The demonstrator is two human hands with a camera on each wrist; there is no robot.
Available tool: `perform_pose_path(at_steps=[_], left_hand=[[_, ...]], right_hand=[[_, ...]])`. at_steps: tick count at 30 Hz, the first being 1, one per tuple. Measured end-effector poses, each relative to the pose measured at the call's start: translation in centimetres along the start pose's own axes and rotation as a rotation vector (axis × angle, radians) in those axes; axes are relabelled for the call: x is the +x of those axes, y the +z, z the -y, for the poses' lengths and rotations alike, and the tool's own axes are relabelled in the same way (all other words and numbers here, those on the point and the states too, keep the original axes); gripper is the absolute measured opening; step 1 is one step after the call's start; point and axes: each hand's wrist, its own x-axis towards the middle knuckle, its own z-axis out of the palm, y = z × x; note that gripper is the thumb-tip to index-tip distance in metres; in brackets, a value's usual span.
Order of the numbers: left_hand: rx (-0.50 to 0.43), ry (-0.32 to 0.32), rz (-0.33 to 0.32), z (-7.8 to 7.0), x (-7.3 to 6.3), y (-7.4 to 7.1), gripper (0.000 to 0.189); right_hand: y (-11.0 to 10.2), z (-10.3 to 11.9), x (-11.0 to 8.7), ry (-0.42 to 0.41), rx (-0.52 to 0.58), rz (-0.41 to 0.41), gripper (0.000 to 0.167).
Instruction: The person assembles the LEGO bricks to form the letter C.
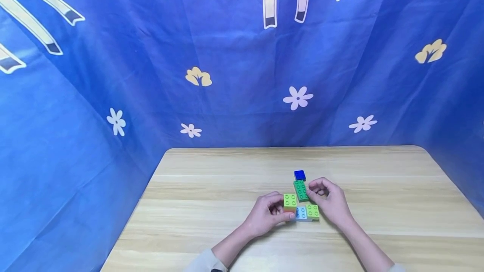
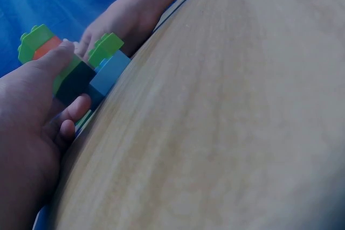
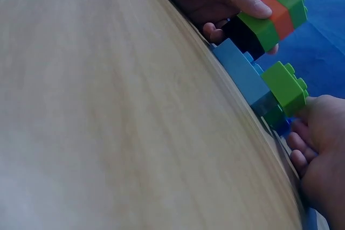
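My left hand point(image 1: 264, 215) grips a small stack of blocks point(image 1: 290, 202), lime green at the top, orange in the middle and lime again below, with a dark lower end. That stack stands against the left end of a light blue brick point(image 1: 301, 213). A lime block point(image 1: 312, 211) sits on the blue brick's right end. Behind them lies a green brick point(image 1: 301, 190), its long side pinched at the right edge by the thumb and finger of my right hand point(image 1: 330, 200). In the right wrist view, the lime block point(image 3: 285, 86) partly hides those fingertips.
A dark blue block point(image 1: 300, 175) adjoins the far end of the green brick. All of this is on a wooden table point(image 1: 211, 179). Blue patterned cloth point(image 1: 242, 74) hangs behind the table and along its sides.
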Motion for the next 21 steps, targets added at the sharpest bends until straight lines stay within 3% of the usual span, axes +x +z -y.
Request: perform_pose_path(at_steps=[5, 13, 21], left_hand=[[0.005, 0.003, -0.001, -0.1, -0.01, -0.08, 0.021], [0.001, 0.009, -0.005, -0.19, -0.11, -0.06, 0.02], [-0.002, 0.006, 0.004, -0.29, -0.14, -0.08, 0.02]], right_hand=[[-0.01, -0.06, 0.11, -0.003, -0.015, -0.004, 0.017], [-0.01, -0.2, 0.12, -0.025, -0.004, -0.098, 0.018], [0.04, -0.12, -0.09, 0.001, -0.05, -0.012, 0.029]])
